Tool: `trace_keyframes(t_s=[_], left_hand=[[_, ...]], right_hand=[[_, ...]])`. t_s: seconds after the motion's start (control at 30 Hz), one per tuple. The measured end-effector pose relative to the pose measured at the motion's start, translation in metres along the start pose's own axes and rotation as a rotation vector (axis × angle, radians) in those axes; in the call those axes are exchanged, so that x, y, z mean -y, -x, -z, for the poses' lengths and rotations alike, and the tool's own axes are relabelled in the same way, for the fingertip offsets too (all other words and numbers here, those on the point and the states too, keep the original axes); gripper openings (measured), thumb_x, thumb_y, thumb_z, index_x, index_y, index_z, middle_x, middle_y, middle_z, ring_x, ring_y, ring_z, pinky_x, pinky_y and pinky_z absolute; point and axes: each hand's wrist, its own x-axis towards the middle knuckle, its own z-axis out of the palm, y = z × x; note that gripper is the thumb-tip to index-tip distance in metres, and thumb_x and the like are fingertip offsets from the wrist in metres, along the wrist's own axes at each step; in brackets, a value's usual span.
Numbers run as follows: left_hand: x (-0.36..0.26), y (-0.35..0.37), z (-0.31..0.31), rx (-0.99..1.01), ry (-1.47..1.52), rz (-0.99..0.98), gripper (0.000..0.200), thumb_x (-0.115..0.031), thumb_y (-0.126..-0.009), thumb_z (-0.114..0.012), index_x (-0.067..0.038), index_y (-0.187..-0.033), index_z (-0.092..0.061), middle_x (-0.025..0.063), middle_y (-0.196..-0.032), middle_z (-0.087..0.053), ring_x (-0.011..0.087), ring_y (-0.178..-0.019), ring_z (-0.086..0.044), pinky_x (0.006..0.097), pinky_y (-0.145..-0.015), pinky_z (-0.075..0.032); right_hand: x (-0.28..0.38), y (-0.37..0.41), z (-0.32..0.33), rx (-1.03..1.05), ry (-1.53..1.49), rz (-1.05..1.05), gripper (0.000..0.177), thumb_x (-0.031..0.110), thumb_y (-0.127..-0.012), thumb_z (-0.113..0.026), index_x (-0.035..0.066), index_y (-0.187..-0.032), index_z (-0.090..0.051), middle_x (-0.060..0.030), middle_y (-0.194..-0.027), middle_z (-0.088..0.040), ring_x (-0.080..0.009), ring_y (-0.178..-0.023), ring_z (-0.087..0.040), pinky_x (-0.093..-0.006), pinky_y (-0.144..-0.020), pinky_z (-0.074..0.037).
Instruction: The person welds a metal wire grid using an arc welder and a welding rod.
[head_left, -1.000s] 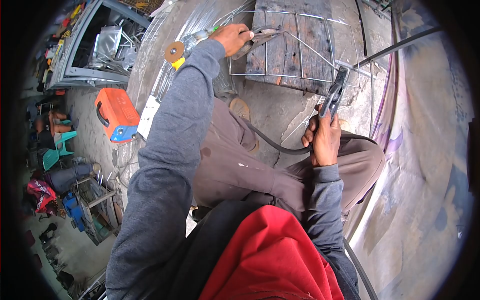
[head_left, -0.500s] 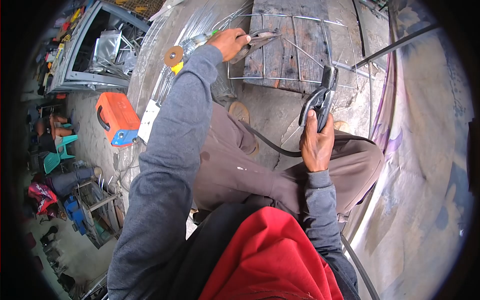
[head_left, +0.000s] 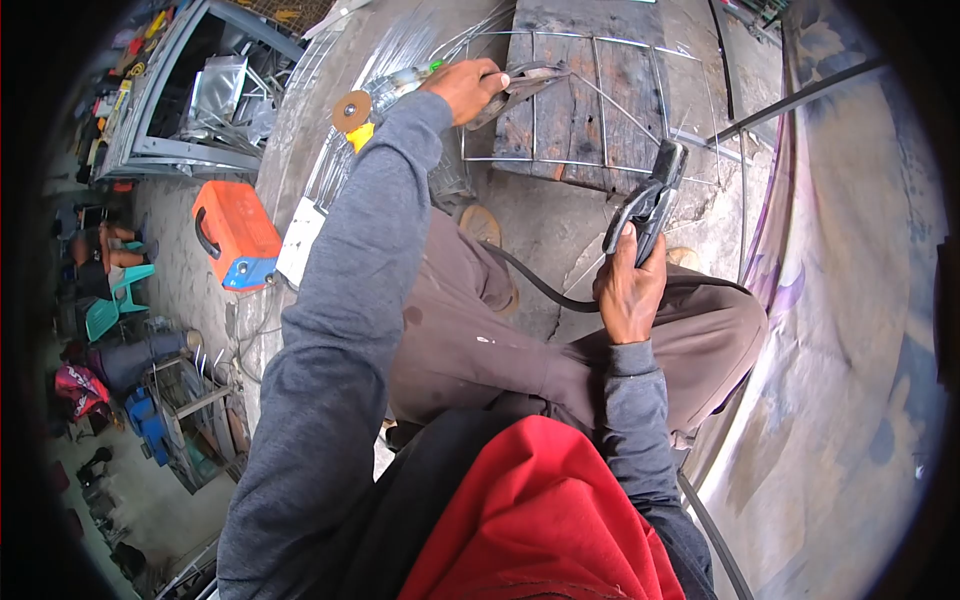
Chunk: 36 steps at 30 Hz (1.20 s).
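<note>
My left hand [head_left: 467, 90] is closed around a worn grey metal tool [head_left: 525, 83] that looks like pliers; the fingers hide part of it. Its tip is over a wire frame [head_left: 600, 110], though contact cannot be made out. Beneath the frame lies a scorched wooden board [head_left: 560, 130]. In my right hand [head_left: 632, 290] is a black welding electrode holder [head_left: 655, 195], gripped above my knee. A thin electrode [head_left: 625, 114] slants from its jaws toward the tool's tip. The holder's black cable [head_left: 545, 290] curves away to the left.
An angle grinder with a brown disc [head_left: 351, 111] lies beside my left forearm, near a bundle of thin rods [head_left: 415, 40]. An orange welding machine [head_left: 240, 230] stands at left. A metal frame with scraps [head_left: 215, 150] is behind it. Patterned cloth [head_left: 850, 300] hangs at right.
The holder in my right hand has tilted slightly to the right. The whole view has shifted a little; my left hand keeps its hold on the tool.
</note>
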Motion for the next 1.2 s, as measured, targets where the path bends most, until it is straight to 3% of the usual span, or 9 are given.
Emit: trace_keyframes(t_s=[0.23, 0.33, 0.47, 0.6, 0.8, 0.9, 1.0, 1.1, 1.2], left_hand=[[-0.001, 0.0, 0.001, 0.0, -0.016, -0.003, 0.047, -0.047, -0.099, -0.046, -0.009, -0.122, -0.062, 0.0175, -0.114, -0.066, 0.0349, -0.107, -0.063, 0.0437, -0.094, -0.048], [0.004, -0.004, -0.002, 0.008, -0.011, -0.024, 0.047, -0.047, -0.099, -0.047, -0.009, -0.122, -0.062, 0.0174, -0.114, -0.066, 0.035, -0.108, -0.063, 0.0436, -0.094, -0.048], [-0.003, 0.001, 0.004, 0.021, -0.005, -0.005, 0.047, -0.047, -0.099, -0.047, -0.01, -0.122, -0.062, 0.0167, -0.115, -0.066, 0.0348, -0.11, -0.062, 0.0431, -0.095, -0.048], [-0.005, -0.001, 0.003, 0.029, -0.003, 0.03, 0.047, -0.048, -0.099, -0.047, -0.011, -0.122, -0.062, 0.0164, -0.118, -0.066, 0.0344, -0.112, -0.061, 0.0424, -0.097, -0.047], [-0.004, -0.002, 0.002, 0.032, -0.005, 0.032, 0.047, -0.048, -0.099, -0.046, -0.011, -0.122, -0.062, 0.0163, -0.118, -0.065, 0.0342, -0.112, -0.062, 0.0429, -0.098, -0.047], [-0.003, -0.002, 0.001, 0.023, -0.002, 0.03, 0.047, -0.048, -0.099, -0.046, -0.011, -0.122, -0.062, 0.016, -0.118, -0.066, 0.0343, -0.111, -0.062, 0.0435, -0.097, -0.047], [-0.002, -0.003, -0.001, 0.016, -0.005, 0.034, 0.047, -0.049, -0.099, -0.046, -0.011, -0.122, -0.062, 0.0157, -0.117, -0.066, 0.0344, -0.11, -0.062, 0.0439, -0.097, -0.047], [-0.003, -0.003, -0.001, 0.014, -0.008, 0.036, 0.047, -0.049, -0.099, -0.046, -0.011, -0.121, -0.062, 0.0156, -0.116, -0.066, 0.0344, -0.11, -0.062, 0.0441, -0.097, -0.048], [-0.003, -0.003, -0.001, 0.009, -0.019, 0.033, 0.046, -0.048, -0.099, -0.046, -0.011, -0.121, -0.062, 0.0156, -0.116, -0.066, 0.0346, -0.11, -0.062, 0.0439, -0.096, -0.048]], right_hand=[[-0.002, 0.0, -0.004, -0.004, -0.128, -0.042, 0.033, 0.03, -0.099, -0.057, -0.003, -0.101, -0.054, -0.0067, -0.081, -0.056, -0.0126, -0.074, -0.049, -0.0297, -0.069, -0.045], [0.0, 0.002, -0.004, 0.01, 0.034, 0.018, 0.031, 0.028, -0.099, -0.058, -0.002, -0.101, -0.054, -0.0057, -0.081, -0.056, -0.0115, -0.074, -0.048, -0.0287, -0.068, -0.044], [-0.006, 0.002, -0.007, -0.051, -0.09, -0.007, 0.031, 0.028, -0.1, -0.057, -0.003, -0.101, -0.053, -0.0062, -0.081, -0.056, -0.0119, -0.074, -0.048, -0.029, -0.068, -0.045], [-0.001, -0.002, -0.004, -0.01, 0.022, 0.001, 0.031, 0.027, -0.1, -0.057, -0.003, -0.101, -0.053, -0.006, -0.082, -0.056, -0.0119, -0.074, -0.048, -0.0288, -0.069, -0.044], [-0.002, 0.0, -0.006, 0.013, -0.129, -0.038, 0.032, 0.029, -0.1, -0.056, -0.003, -0.102, -0.054, -0.0045, -0.084, -0.057, -0.0103, -0.075, -0.048, -0.0259, -0.069, -0.043], [-0.004, 0.0, -0.007, -0.015, -0.014, 0.016, 0.029, 0.029, -0.101, -0.054, 0.001, -0.1, -0.052, -0.0027, -0.078, -0.055, -0.0079, -0.064, -0.047, -0.0251, -0.059, -0.043], [0.004, 0.002, -0.006, 0.079, -0.349, -0.206, 0.022, 0.03, -0.104, -0.048, 0.009, -0.098, -0.044, -0.0024, -0.065, -0.046, -0.0081, -0.041, -0.04, -0.0269, -0.037, -0.036], [0.01, 0.003, -0.002, 0.086, -0.506, -0.305, 0.026, 0.035, -0.103, -0.047, 0.009, -0.108, -0.048, -0.0006, -0.065, -0.043, -0.0088, -0.042, -0.04, -0.0258, -0.037, -0.035], [0.015, 0.003, 0.0, 0.089, -0.5, -0.32, 0.023, 0.033, -0.104, -0.046, 0.009, -0.105, -0.046, -0.0016, -0.065, -0.044, -0.0096, -0.043, -0.04, -0.0257, -0.039, -0.036]])
